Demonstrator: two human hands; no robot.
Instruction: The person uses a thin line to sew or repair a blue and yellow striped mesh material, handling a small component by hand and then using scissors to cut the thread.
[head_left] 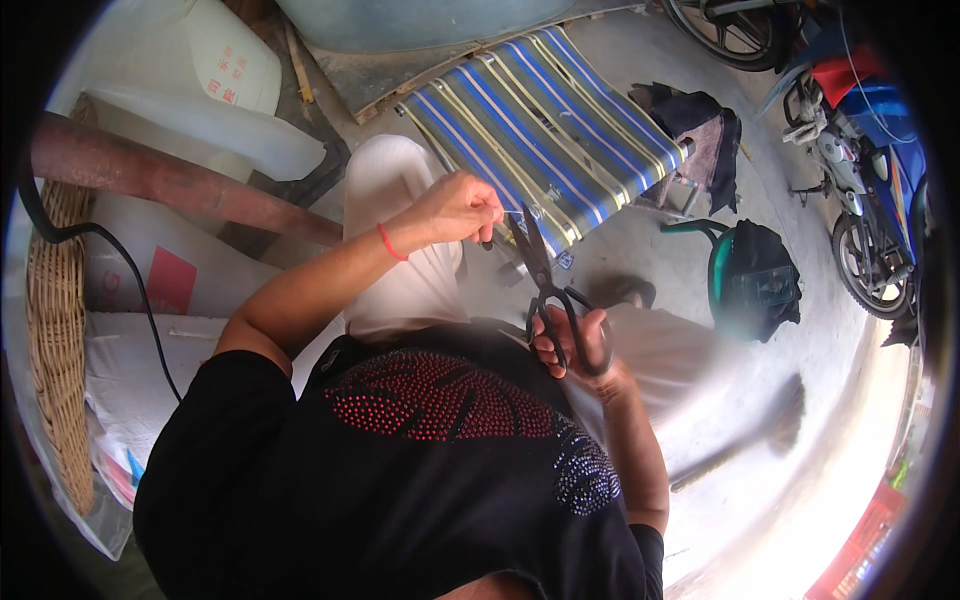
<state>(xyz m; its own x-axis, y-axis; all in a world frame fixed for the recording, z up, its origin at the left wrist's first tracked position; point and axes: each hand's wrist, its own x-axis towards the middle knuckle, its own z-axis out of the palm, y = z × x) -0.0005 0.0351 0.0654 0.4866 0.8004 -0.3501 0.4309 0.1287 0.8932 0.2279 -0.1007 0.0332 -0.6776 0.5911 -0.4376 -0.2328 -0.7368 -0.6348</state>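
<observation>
Striped seat: the landmark, a blue, yellow and grey striped seat (560, 120) that lies ahead of the person; its webbing shows worn spots.
Scissors: the black scissors (543, 278) are on the person's side of the striped seat, with the handles away from it and the tips at its near left edge. Whether metal touches webbing, I cannot tell.
Long axis: it runs from the handles up and slightly left toward the striped seat; the blades are parted by a narrow gap.
Right hand: the right hand (572, 332) is farther from the striped seat, on the person's side. Its grip is closed around the handles, with fingers and thumb in or about the loops.
Left hand: the left hand (462, 210) is the nearer one, just left of the striped seat's near left edge. Its grip is a tight pinch, thumb against fingertips, and it seems to hold a thin pale thread (513, 212).
Key relation: the thread reaches from the pinch toward the blade tips, beside the striped seat's edge, and it lies roughly across the long axis of the scissors. Whether it is already between the blades is too small to tell.
Around: right of the striped seat is a motorcycle (870, 180); just beyond its right edge hangs a dark cloth (712, 135).
</observation>
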